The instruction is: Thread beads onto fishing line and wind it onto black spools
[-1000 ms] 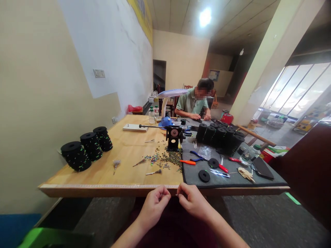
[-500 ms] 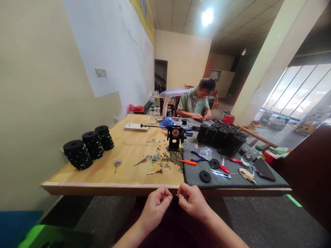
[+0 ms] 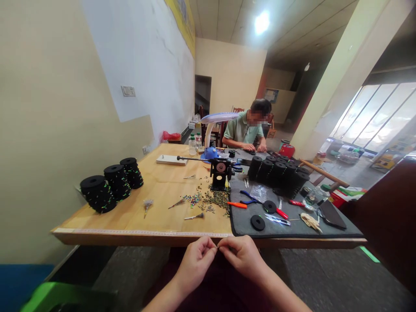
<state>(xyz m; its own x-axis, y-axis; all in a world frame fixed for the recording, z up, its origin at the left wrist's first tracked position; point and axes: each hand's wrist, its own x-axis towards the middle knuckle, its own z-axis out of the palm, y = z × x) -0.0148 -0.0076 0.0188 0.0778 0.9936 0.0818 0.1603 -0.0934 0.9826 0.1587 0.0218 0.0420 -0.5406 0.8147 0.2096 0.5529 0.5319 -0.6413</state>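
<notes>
My left hand [image 3: 199, 260] and my right hand [image 3: 240, 255] meet in front of the table's near edge, their fingertips touching or almost touching. Both are closed in a pinch. Whatever lies between the fingertips is too small to make out. Past them on the wooden table [image 3: 120, 221] is a heap of small brass-coloured parts [image 3: 219, 198] beside multicoloured beads [image 3: 194, 199]. A black winding device [image 3: 220, 173] stands behind the heap. A black foam disc [image 3: 258, 222] lies on the grey mat [image 3: 242, 223], nearest to my right hand.
Wound black spools [image 3: 97, 193] stand at the left, and several more [image 3: 273, 171] at the right. Pliers [image 3: 249, 197], an orange-handled tool [image 3: 238, 204], snips [image 3: 277, 219] and a glass jar [image 3: 312, 197] lie or stand on the mat. A person [image 3: 245, 130] works across the table beside a lamp [image 3: 210, 151].
My right hand has moved slightly left and its fingers have come up against those of my left hand. The small gap between them has closed. My left hand is almost unchanged.
</notes>
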